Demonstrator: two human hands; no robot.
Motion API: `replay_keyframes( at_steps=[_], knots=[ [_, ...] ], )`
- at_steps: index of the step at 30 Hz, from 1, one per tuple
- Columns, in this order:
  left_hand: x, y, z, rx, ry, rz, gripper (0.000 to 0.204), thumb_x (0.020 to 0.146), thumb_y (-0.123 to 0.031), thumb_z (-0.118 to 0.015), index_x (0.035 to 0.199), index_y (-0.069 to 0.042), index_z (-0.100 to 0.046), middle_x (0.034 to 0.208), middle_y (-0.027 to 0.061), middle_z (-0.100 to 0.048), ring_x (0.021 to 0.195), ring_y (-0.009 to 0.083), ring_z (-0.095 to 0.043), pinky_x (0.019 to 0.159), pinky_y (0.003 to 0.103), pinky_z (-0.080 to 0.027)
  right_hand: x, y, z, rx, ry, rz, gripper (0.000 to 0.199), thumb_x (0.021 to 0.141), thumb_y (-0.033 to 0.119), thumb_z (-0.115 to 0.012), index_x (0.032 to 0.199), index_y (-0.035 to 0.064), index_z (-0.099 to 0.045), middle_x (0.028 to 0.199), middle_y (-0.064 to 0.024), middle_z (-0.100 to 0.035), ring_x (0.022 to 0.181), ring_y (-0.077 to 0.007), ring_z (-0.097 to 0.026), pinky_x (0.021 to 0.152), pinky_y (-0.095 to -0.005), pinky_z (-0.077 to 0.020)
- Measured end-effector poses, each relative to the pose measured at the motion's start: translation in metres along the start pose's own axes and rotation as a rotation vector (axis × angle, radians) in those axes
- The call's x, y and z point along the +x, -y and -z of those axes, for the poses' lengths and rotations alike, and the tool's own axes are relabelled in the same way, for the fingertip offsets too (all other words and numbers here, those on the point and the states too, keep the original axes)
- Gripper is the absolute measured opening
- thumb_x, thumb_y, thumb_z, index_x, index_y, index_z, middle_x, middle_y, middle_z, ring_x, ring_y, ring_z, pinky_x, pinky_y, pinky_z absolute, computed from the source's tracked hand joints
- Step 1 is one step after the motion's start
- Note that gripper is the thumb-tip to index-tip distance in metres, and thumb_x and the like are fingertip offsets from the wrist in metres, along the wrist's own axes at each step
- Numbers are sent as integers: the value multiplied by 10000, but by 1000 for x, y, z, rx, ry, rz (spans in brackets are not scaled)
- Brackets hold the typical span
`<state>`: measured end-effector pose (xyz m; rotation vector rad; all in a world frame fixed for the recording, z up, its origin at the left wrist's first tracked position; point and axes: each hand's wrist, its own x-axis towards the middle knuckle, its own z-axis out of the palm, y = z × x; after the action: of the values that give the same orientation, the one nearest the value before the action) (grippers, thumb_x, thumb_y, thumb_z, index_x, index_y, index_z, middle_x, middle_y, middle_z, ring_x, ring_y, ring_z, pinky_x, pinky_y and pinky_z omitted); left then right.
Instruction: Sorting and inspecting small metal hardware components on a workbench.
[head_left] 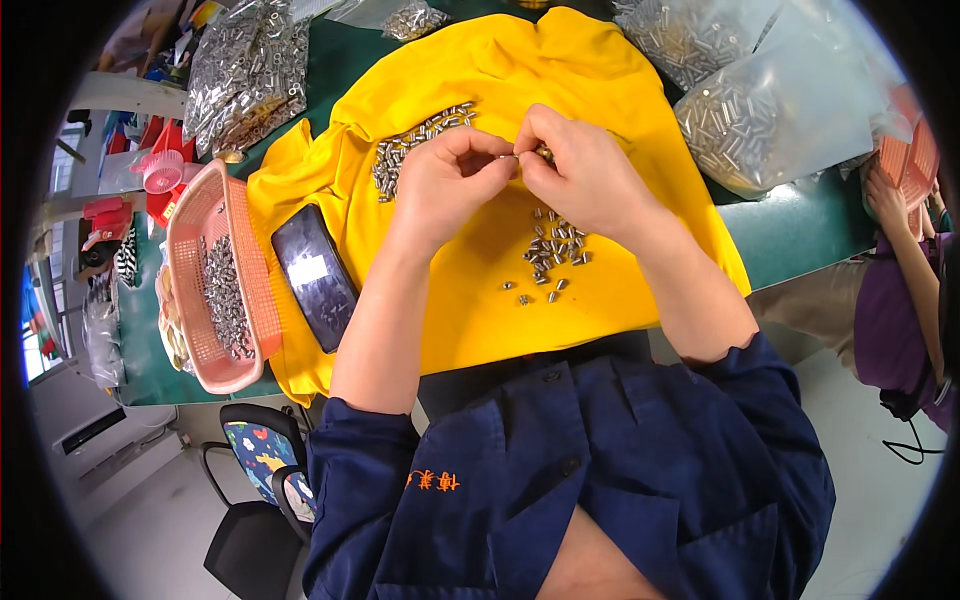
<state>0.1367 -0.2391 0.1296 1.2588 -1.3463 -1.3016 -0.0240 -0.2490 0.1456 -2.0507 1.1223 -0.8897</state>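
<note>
My left hand (450, 190) and my right hand (590, 180) meet over the yellow cloth (620, 290), fingertips pinched together. Between them shows a small metal piece (516, 157), mostly hidden by the fingers. Something brass-coloured (544, 153) peeks out from the curled fingers of the right hand; its kind is too covered to tell. Beyond the left hand lies a dense pile of short silvery metal cylinders (392, 158), partly behind that hand. A looser group of similar small metal parts (552, 248) lies on the cloth below the right hand, a few of them scattered toward me.
At left stand a pink plastic basket (180, 300) holding small metal parts and a dark phone (316, 278). Clear bags of metal parts (247, 75) (735, 120) flank the cloth on the green table (800, 228). A person in purple (890, 310) is at right; a chair (255, 535) stands lower left.
</note>
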Motion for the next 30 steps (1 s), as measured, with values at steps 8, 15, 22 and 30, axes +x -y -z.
replay_keyframes(
  at_steps=[8,15,22,30],
  knots=[
    [-2,2,4,-280,-34,1,133,771,-7,-560,898,29,-579,826,53,-606,724,101,-571,688,200,-450,3,-4,3,101,-110,-34,75,737,83,-493,763,14,-480,618,-117,-529,541,-232,-512,506,-313,-401],
    [-4,10,12,-314,25,24,166,801,-20,-538,966,-10,-557,843,46,-585,761,119,-552,706,231,-456,2,-1,0,260,-18,-53,87,736,85,-497,770,8,-479,578,-65,-488,519,-124,-451,490,-256,-376],
    [-6,8,6,-654,101,139,136,786,-23,-563,921,-19,-554,829,53,-586,749,141,-572,713,261,-477,1,2,2,410,5,-100,80,739,81,-494,766,8,-475,593,-45,-496,528,-103,-448,489,-245,-374],
    [-7,9,3,-671,110,108,117,774,-3,-566,891,-9,-563,825,62,-596,748,145,-583,716,258,-480,0,7,3,203,16,-19,71,737,86,-496,761,22,-478,618,-94,-531,546,-188,-516,512,-283,-405]
  ],
)
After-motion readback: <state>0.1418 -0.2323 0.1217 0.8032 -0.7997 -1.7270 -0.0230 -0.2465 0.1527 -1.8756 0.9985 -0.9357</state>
